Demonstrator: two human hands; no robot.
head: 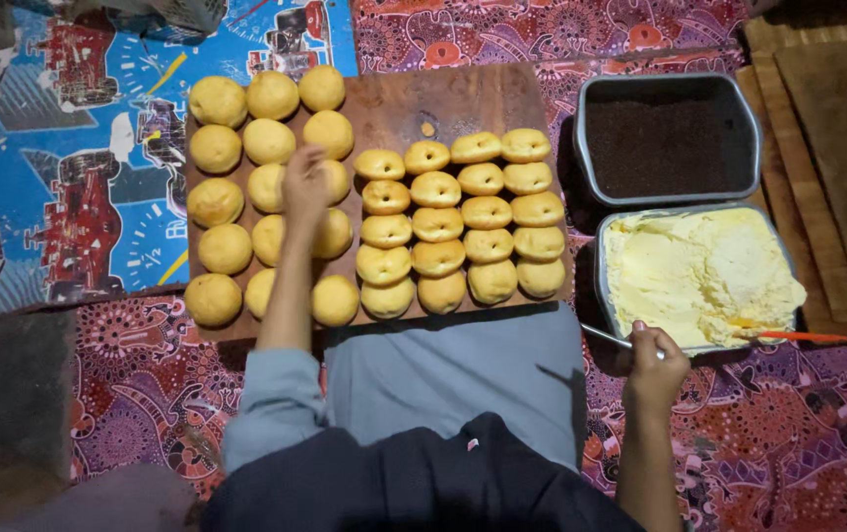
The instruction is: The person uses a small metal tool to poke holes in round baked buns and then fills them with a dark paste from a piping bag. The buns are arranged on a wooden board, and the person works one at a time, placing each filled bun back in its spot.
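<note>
At the right of the frame two grey rectangular tubs stand one above the other: the upper tub (668, 138) holds a dark brown, crumbly filling spread level, and the lower tub (696, 276) is heaped with pale yellow cream, with an orange-handled tool (788, 335) lying at its lower right edge, its tip in the cream. Left of the tubs, in the centre and upper left of the frame, a wooden board (463, 99) carries two groups of golden buns: smooth round buns (219, 148) in loose rows on its left half, and dimpled buns (463, 222) with a hollow pressed into the top, packed in four tight columns on its right half. The left hand (305, 187) lies over the round buns near the middle of the board, fingers curled down onto one round bun (330, 182) in the third column; whether it grips the bun or only presses on it cannot be told. Its forearm runs straight up from the lower centre of the frame, in a grey-blue sleeve (271, 394). The right hand (652, 360) is at the lower right, just below the cream tub, closed around the handle of a metal utensil (606, 337) that points left along the tub's lower left corner. The right forearm is bare, rising from the bottom edge.
</note>
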